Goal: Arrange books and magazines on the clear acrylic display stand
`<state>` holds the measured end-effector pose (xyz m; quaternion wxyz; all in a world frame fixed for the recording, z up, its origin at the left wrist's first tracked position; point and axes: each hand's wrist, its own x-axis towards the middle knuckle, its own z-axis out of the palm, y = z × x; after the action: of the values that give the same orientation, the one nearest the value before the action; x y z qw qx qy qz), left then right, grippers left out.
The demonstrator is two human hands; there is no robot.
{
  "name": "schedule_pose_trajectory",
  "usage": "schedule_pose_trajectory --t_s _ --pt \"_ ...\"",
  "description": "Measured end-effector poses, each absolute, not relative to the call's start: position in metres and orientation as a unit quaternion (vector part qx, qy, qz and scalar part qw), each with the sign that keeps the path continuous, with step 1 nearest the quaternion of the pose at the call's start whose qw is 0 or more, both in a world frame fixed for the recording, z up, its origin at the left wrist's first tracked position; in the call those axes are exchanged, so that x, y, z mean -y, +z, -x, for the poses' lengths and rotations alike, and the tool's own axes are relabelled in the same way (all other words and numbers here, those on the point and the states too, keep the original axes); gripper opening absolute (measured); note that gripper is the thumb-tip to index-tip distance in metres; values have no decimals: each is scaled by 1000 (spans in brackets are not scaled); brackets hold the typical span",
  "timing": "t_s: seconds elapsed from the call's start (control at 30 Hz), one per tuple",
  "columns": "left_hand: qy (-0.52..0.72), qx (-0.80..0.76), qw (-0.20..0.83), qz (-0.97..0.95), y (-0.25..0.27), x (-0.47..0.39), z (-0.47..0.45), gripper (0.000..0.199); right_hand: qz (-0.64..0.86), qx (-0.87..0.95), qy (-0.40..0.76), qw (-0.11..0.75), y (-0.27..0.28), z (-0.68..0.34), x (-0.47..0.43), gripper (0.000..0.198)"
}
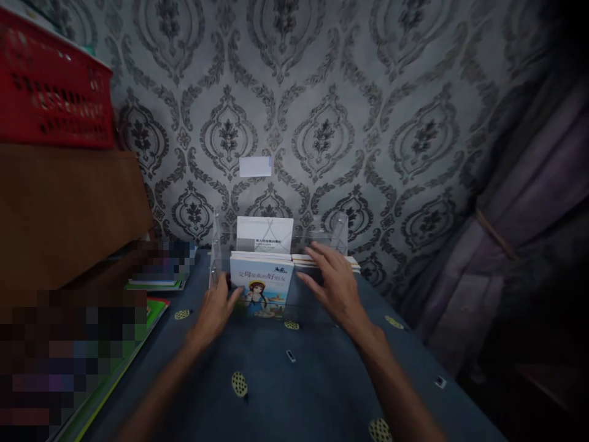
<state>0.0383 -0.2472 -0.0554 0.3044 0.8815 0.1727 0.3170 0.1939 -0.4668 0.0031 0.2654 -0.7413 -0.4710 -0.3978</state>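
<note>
An upright book with a blue cover, Chinese lettering and a drawn girl in a yellow hat faces me in a clear plastic rack. Behind it stands a white booklet with small print. To the right, more books show only their pale top edges. My left hand is at the left side of the blue book, fingers apart, the thumb at the cover's edge. My right hand hovers over or touches the books at right, fingers spread and thumb pointing towards the blue book; contact is unclear.
A dark blue patterned cloth covers the table. On the left are a brown box-like piece, a red basket on top of it, and books or papers, partly pixelated. Patterned wallpaper rises behind, with a white card; a purple curtain hangs right.
</note>
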Motion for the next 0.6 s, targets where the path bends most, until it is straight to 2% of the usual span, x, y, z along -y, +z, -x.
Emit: schedule_pose_trajectory --t_s 0.1,0.2,0.47,0.6 --pt "301 -175 285 -893 -59 246 -39 23 758 515 -351 192 3 -203 465 45" --pt "313 -158 293 -889 -62 245 -40 23 765 525 -338 158 6 -205 461 44" --pt "338 -143 353 -860 -66 247 -46 18 782 485 -359 155 7 -203 449 30" --pt "338 -145 348 -862 -69 244 -47 19 786 483 -354 157 7 -203 449 26"
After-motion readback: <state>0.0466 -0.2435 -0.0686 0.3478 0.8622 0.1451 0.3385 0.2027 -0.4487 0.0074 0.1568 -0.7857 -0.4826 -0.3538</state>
